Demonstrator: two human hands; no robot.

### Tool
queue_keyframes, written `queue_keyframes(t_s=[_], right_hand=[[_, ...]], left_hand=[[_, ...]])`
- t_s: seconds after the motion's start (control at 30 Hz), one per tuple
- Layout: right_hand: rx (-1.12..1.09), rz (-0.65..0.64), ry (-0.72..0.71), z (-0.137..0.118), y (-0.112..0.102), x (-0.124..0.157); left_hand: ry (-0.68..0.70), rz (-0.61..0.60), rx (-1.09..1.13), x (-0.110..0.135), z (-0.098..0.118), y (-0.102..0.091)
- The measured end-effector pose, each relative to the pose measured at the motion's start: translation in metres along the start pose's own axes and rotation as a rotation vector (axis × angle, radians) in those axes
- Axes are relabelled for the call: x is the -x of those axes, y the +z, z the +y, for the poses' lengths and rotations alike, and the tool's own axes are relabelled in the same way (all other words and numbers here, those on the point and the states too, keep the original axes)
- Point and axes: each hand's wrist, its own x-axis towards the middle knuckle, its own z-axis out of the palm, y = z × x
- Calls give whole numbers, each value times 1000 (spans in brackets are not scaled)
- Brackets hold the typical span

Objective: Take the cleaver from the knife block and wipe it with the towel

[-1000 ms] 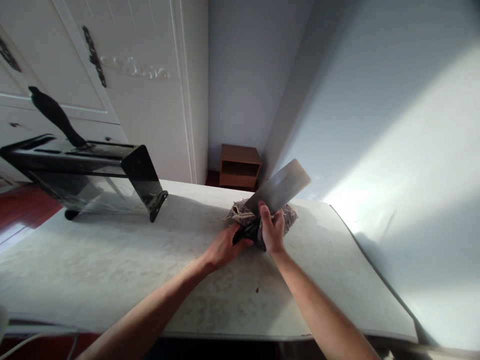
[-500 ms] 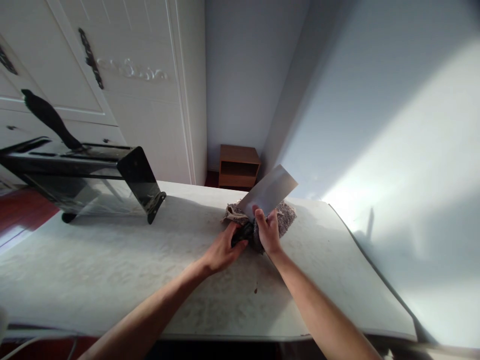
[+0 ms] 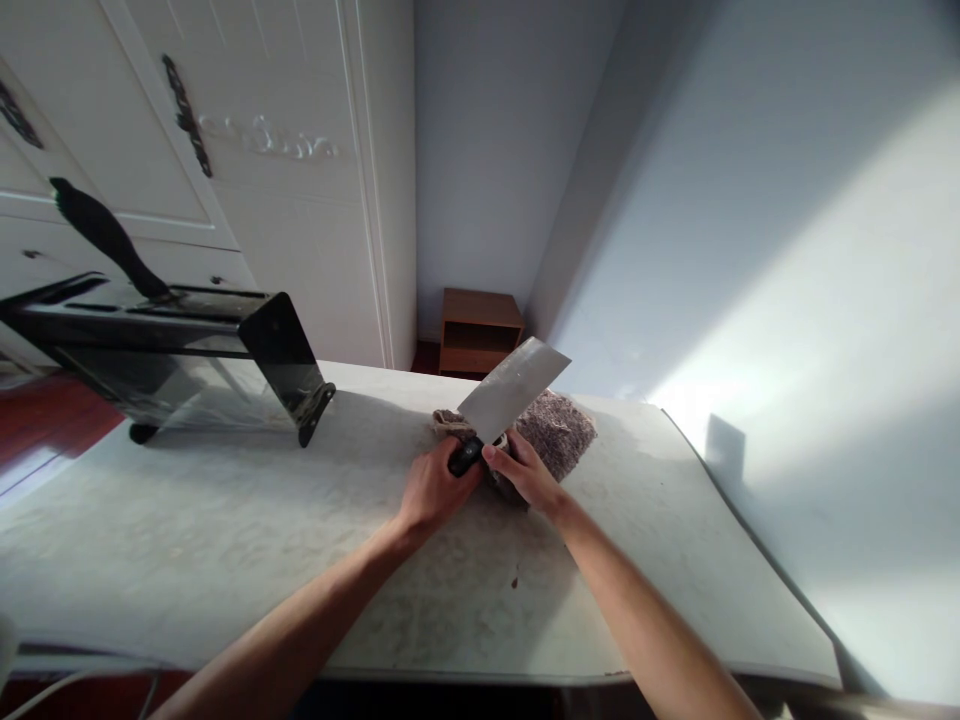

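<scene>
A cleaver (image 3: 516,385) with a broad metal blade is tilted up and to the right, above the white tabletop. Its black handle (image 3: 466,457) lies in my left hand (image 3: 435,492), whose fingers are wrapped round it. My right hand (image 3: 531,478) is closed on a brownish-grey shaggy cloth (image 3: 559,432), thumb near where the blade meets the handle. Part of the cloth spreads to the right under the blade, and another fold shows left of it. The fingers beneath the cloth are hidden.
On the left of the white table (image 3: 360,590) stands a black knife block (image 3: 281,350) with clear sides; a black-handled tool (image 3: 109,235) is stuck in it. A wall (image 3: 810,330) borders the right side. Behind are a white cabinet (image 3: 300,250) and a small brown nightstand (image 3: 480,310).
The cleaver has turned and shifted slightly left, its handle end now showing in my left hand. My right hand has moved lower on it, and more of the cloth is spread out at the right.
</scene>
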Motion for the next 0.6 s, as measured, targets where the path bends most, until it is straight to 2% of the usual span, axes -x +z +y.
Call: queue_keyframes(t_s=[0.17,0.23,0.3,0.47,0.6], right_hand=[[-24,-256,53,-17,-15,2],[2,-300,67,-19,-18,2],[46,-272,74,-17,-19,0],[143,-110,75,-2,-16,-3],[59,29,60,6,-20,-6]], left_hand=[[17,39,65,-1,-1,-2],[14,57,59,-1,-1,-3],[20,71,45,-2,-3,-3],[49,74,-24,-3,-7,-2],[83,36,-146,-1,-9,-1]])
